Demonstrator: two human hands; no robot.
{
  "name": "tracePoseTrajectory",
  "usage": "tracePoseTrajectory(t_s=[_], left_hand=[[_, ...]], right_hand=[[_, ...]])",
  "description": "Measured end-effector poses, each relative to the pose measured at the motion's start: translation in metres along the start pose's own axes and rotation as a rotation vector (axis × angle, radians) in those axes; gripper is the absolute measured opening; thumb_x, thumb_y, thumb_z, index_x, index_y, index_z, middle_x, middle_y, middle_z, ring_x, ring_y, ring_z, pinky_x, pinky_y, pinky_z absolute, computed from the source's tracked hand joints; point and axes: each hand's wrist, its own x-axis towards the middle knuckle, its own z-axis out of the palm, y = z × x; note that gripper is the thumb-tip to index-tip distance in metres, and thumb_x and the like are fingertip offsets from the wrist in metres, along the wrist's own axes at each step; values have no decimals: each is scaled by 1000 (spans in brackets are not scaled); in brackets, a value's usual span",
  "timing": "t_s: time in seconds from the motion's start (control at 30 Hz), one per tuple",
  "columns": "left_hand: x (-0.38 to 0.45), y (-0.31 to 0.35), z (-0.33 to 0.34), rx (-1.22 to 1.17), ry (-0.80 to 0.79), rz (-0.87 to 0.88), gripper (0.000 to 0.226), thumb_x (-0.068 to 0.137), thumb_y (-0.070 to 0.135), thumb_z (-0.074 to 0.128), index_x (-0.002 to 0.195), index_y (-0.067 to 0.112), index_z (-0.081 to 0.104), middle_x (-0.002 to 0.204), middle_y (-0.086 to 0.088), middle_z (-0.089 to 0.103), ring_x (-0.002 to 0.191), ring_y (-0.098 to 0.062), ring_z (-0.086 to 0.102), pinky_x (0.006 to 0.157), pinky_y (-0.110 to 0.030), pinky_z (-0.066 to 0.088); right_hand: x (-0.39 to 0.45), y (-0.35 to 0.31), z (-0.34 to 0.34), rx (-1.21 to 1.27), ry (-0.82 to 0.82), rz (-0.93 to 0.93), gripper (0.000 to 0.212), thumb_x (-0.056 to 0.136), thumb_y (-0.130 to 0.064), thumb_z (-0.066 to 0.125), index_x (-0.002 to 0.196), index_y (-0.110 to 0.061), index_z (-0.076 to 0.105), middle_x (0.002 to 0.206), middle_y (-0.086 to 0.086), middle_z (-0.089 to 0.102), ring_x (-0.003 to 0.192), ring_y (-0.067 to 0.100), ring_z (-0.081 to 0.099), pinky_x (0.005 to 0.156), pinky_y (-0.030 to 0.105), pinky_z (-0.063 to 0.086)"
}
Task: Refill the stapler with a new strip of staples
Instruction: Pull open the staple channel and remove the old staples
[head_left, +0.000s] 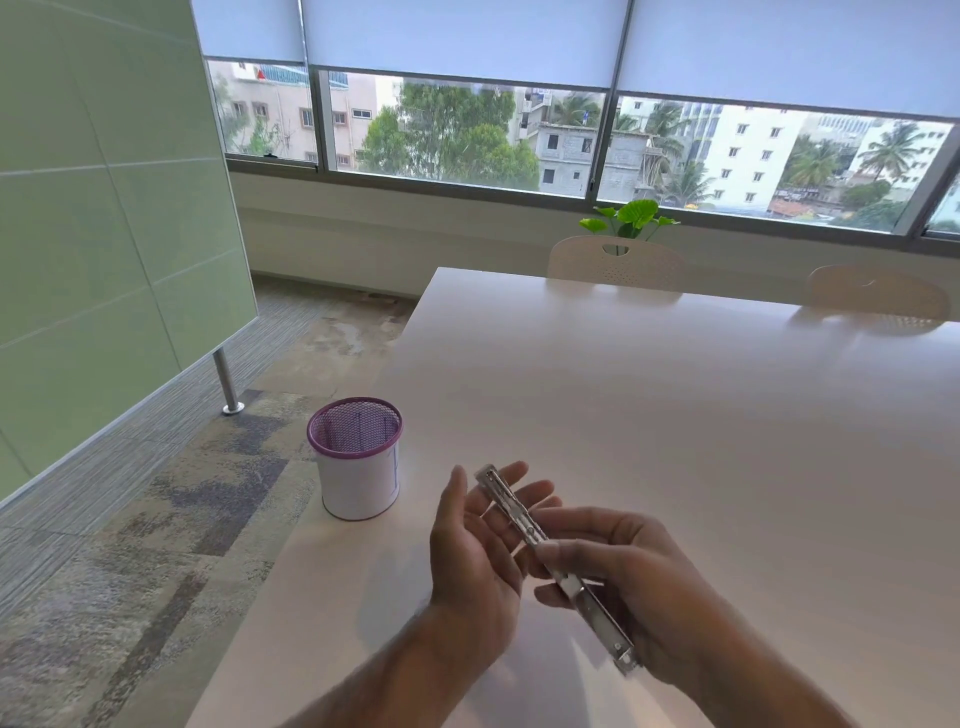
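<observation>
**Here: stapler held open above the table**

Here the long silver metal stapler (540, 545) lies unfolded across both hands above the white table (675, 415). The right hand (618, 582) pinches its middle; the left hand (483, 540) lies open-palmed beneath its far end.

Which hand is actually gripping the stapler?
The right hand: its fingers pinch the stapler at the middle. The left hand is open, palm up, beside its far end.

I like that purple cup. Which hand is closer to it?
Left. The left hand is open just right of the purple cup; the right hand, gripping the stapler, is farther right.
</observation>
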Motion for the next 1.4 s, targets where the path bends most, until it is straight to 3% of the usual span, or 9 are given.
tracePoseTrajectory(t_s=[0.13,0.3,0.43,0.6,0.87,1.0,1.1,1.27,1.4], left_hand=[[-3,3,3,85,-25,32,51,99,51,39,107,18,76,108,-14,77,101,-25,74,88,-47,52],[-5,8,10,106,27,72,39,101,36,47,113,3,64,99,-22,77,93,-35,75,71,-43,60],[-9,6,12,154,15,61,35,103,31,45,111,0,58,100,-24,76,93,-40,75,76,-45,60],[-12,3,16,196,-27,66,30,102,27,48,102,-1,61,91,-22,75,82,-32,74,75,-40,62],[-18,-4,21,290,-110,112,29,93,31,56,87,7,70,74,-16,65,67,-26,65,70,-41,60],[-19,-4,21,331,-122,123,30,94,32,54,90,5,68,74,-15,67,63,-22,65,59,-32,57],[-21,-2,22,355,-122,139,29,96,32,53,84,10,69,70,-10,68,58,-18,64,54,-27,54],[-21,-2,20,355,-104,119,30,102,28,49,90,8,68,73,-13,71,66,-22,70,59,-29,58],[-20,-4,20,348,-92,98,32,101,31,50,94,4,67,84,-21,71,77,-30,70,73,-42,61]], right_hand=[[2,0,-2,116,-62,86,31,70,-6,74,99,0,77,88,22,77,73,22,75,68,35,64],[3,2,-5,66,-24,101,30,65,-3,79,96,-1,76,91,24,74,79,32,73,68,43,63],[3,-3,-8,-55,7,85,31,66,-12,80,95,-5,73,91,21,74,81,36,71,75,55,61],[0,-9,-6,-236,115,-74,34,67,-37,83,88,-12,74,88,15,79,72,29,72,57,35,58],[3,-14,-10,-343,229,-239,29,66,-40,77,73,-11,78,58,9,72,54,17,66,54,32,57],[2,-12,-14,-535,206,-343,9,72,-20,88,78,-19,80,54,11,62,57,15,64,57,36,58],[-2,-12,-14,-717,154,-428,26,72,-8,81,85,-31,81,59,-5,66,61,6,64,55,23,53],[-8,-14,-10,-939,114,-561,37,69,-5,72,92,-31,81,73,-5,70,68,16,69,59,33,60],[-9,-18,-11,-945,134,-605,25,67,-5,75,78,-26,78,71,-2,70,66,16,68,57,32,60]])
